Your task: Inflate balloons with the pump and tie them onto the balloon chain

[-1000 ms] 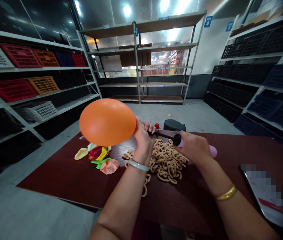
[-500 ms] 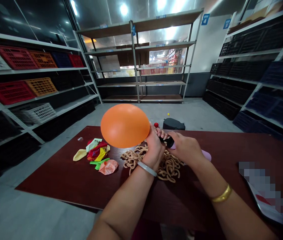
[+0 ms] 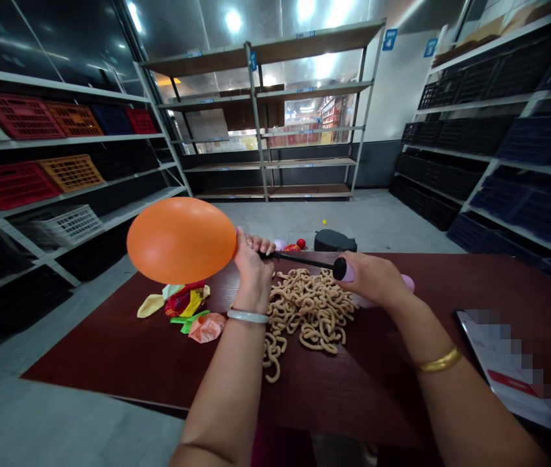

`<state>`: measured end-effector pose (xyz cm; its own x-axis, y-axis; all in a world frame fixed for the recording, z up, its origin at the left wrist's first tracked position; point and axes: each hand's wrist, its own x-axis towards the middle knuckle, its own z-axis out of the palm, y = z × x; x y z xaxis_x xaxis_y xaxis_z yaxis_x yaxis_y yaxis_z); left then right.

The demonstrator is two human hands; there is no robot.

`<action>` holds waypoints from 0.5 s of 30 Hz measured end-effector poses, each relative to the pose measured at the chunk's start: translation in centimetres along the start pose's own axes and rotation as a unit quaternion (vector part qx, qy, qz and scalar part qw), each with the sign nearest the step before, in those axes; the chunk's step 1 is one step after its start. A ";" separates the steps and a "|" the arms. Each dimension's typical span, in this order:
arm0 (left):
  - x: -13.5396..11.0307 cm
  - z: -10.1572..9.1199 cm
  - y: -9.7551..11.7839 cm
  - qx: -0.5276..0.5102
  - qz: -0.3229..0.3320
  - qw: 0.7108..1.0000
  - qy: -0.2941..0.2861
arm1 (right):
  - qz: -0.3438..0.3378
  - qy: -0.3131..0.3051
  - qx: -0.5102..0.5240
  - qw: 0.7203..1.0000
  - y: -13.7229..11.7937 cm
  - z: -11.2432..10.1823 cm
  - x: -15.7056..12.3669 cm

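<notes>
An inflated orange balloon [image 3: 181, 240] hangs above the table's left half, its neck end at my left hand [image 3: 252, 259]. My left hand is closed around the balloon's neck and the black nozzle end of a hand pump. In my right hand [image 3: 372, 277] is the pump's light purple body [image 3: 407, 283], with the fingers wrapped round it. Between the hands the pump's thin black rod [image 3: 304, 259] shows at length. Below lies a heap of tan, curled, rope-like pieces [image 3: 311, 305] on the dark red table [image 3: 353, 383].
Uninflated balloons [image 3: 192, 301] in several colours lie on the table's left side. A phone-like flat device [image 3: 509, 370], partly blurred, lies at the right. Beyond the far edge are a dark grey object [image 3: 335, 240] and a red ball-like thing [image 3: 301, 244]. Shelves with crates [image 3: 15, 185] line the sides.
My left hand and the orange balloon have moved left, away from my right hand. The pump is drawn out, so its black rod now shows. The view has shifted slightly.
</notes>
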<state>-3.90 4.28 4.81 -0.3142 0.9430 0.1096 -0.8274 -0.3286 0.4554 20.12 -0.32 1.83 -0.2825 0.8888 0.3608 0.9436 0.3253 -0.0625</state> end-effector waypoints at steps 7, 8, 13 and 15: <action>-2.3 1.5 -2.5 -0.009 -0.003 1.000 0.006 | 0.000 0.054 -0.094 0.994 -1.5 -1.7 -0.7; -2.8 1.7 -3.3 -0.010 -0.011 1.000 0.003 | -0.002 0.054 -0.095 0.994 -1.9 -1.7 -0.8; -5.4 2.4 -6.6 0.018 -0.056 0.998 -0.027 | -0.026 0.058 -0.055 0.997 -3.6 -1.2 -0.9; -5.8 2.3 -7.2 0.035 -0.071 0.996 -0.037 | -0.046 0.052 -0.037 0.997 -4.0 -0.9 -0.9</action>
<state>4.93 1.29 2.92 -0.1598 0.9817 0.1038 -0.8251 -0.1905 0.5319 16.77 -2.67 2.60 -0.3532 0.8164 0.4568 0.9256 0.3761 0.0435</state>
